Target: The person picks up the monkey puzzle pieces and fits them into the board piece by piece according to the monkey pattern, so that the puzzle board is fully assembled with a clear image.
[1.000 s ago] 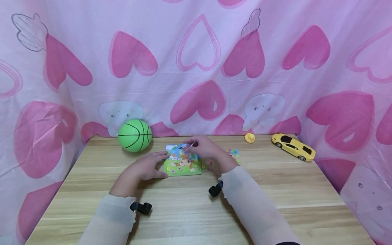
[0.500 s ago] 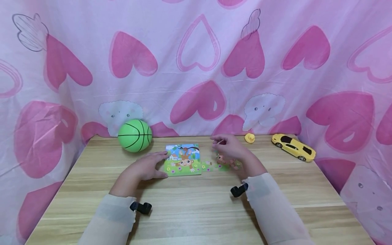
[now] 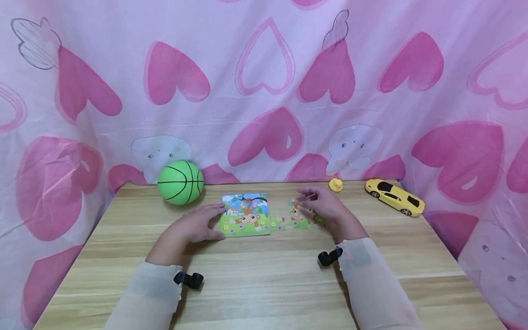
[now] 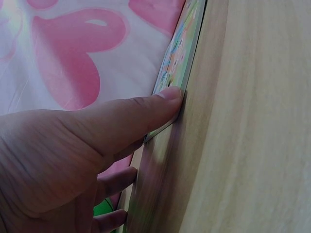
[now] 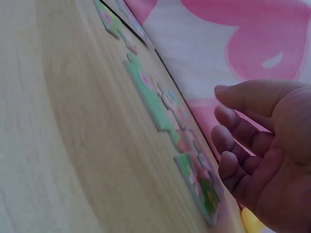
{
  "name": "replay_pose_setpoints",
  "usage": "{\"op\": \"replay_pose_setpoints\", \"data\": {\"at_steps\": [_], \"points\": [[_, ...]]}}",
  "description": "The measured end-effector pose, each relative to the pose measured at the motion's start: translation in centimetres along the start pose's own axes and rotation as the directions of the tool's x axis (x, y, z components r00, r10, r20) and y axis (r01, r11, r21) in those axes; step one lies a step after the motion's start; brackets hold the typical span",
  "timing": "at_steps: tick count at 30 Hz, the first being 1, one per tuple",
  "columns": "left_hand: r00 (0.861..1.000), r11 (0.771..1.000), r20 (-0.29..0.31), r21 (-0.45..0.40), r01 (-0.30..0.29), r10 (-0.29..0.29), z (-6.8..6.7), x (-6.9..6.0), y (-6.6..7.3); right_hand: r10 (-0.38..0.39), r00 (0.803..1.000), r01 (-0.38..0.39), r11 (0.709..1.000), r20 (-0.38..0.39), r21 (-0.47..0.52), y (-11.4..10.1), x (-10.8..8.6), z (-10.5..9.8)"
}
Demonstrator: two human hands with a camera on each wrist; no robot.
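A square monkey picture puzzle (image 3: 246,221) lies flat left of the table's middle. My left hand (image 3: 202,223) rests at its left side with fingers spread; in the left wrist view the thumb (image 4: 167,99) touches the puzzle's corner. Right of the puzzle, loose jigsaw pieces lie in a row: a small green one (image 3: 279,223), a larger one (image 3: 298,223) and others partly hidden by my hand. My right hand (image 3: 327,206) hovers over these pieces, its fingers loosely curled. In the right wrist view nothing shows between its fingertips, and a flowered green piece (image 5: 146,92) lies below.
A green ball (image 3: 180,182) stands at the back left. At the back right are a small yellow rubber duck (image 3: 336,185) and a yellow toy car (image 3: 393,197). Behind the wooden table (image 3: 264,279) hangs a pink heart-patterned cloth (image 3: 264,110).
My right hand has left the puzzle's upper right part and moved right, to above the loose pieces. The puzzle's top right is now uncovered. My left hand has stayed in place.
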State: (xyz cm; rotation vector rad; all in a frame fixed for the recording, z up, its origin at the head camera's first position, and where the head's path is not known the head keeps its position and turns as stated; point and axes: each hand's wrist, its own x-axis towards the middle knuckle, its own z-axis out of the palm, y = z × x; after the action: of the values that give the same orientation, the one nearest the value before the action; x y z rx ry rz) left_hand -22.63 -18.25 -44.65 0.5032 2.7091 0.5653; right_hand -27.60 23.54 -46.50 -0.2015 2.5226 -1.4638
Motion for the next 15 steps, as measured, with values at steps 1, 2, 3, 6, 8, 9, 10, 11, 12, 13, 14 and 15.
{"op": "replay_pose_setpoints", "data": {"at_steps": [1, 2, 3, 6, 8, 9, 10, 11, 12, 13, 14, 15], "points": [[1.000, 1.000, 0.001, 0.001, 0.001, -0.001, -0.03, 0.00, 0.01, 0.009, 1.000, -0.009, 1.000, 0.003, 0.010, 0.12, 0.02, 0.00], [1.000, 1.000, 0.000, 0.002, 0.002, -0.002, -0.06, 0.00, 0.03, 0.016, 1.000, -0.016, 1.000, 0.006, 0.017, 0.23, 0.03, 0.01], [1.000, 1.000, -0.001, 0.003, 0.002, -0.002, -0.08, 0.00, 0.04, 0.028, 1.000, -0.029, 0.999, 0.011, 0.031, 0.34, 0.04, 0.01], [1.000, 1.000, -0.001, 0.002, 0.002, -0.002, -0.11, 0.00, 0.05, 0.062, 0.998, -0.064, 0.995, 0.032, 0.078, 0.63, 0.06, 0.11], [1.000, 1.000, 0.001, 0.000, 0.003, -0.003, -0.12, -0.01, 0.07, 0.066, 0.997, -0.070, 0.994, 0.049, 0.082, 0.76, 0.11, 0.19], [1.000, 1.000, 0.002, 0.000, 0.003, -0.003, -0.11, -0.02, 0.07, 0.064, 0.996, -0.068, 0.995, 0.054, 0.068, 0.78, 0.15, 0.20], [1.000, 1.000, 0.004, 0.000, 0.003, -0.003, -0.10, -0.02, 0.09, 0.061, 0.997, -0.064, 0.997, 0.056, 0.051, 0.81, 0.15, 0.23], [1.000, 1.000, 0.006, 0.002, 0.003, -0.003, -0.10, -0.02, 0.11, 0.057, 0.997, -0.059, 0.998, 0.059, 0.028, 0.83, 0.17, 0.25], [1.000, 1.000, 0.007, 0.004, 0.003, -0.003, -0.10, -0.02, 0.11, 0.049, 0.997, -0.049, 0.999, 0.061, 0.003, 0.83, 0.18, 0.26], [1.000, 1.000, 0.007, 0.005, 0.003, -0.003, -0.11, -0.02, 0.12, 0.040, 0.997, -0.039, 0.999, 0.064, -0.021, 0.84, 0.23, 0.28], [1.000, 1.000, 0.007, 0.008, 0.003, -0.003, -0.11, -0.01, 0.13, 0.033, 0.997, -0.030, 0.999, 0.065, -0.045, 0.85, 0.26, 0.28], [1.000, 1.000, 0.007, 0.011, 0.003, -0.003, -0.11, 0.00, 0.12, 0.031, 0.997, -0.027, 0.998, 0.065, -0.062, 0.87, 0.29, 0.28]]}}
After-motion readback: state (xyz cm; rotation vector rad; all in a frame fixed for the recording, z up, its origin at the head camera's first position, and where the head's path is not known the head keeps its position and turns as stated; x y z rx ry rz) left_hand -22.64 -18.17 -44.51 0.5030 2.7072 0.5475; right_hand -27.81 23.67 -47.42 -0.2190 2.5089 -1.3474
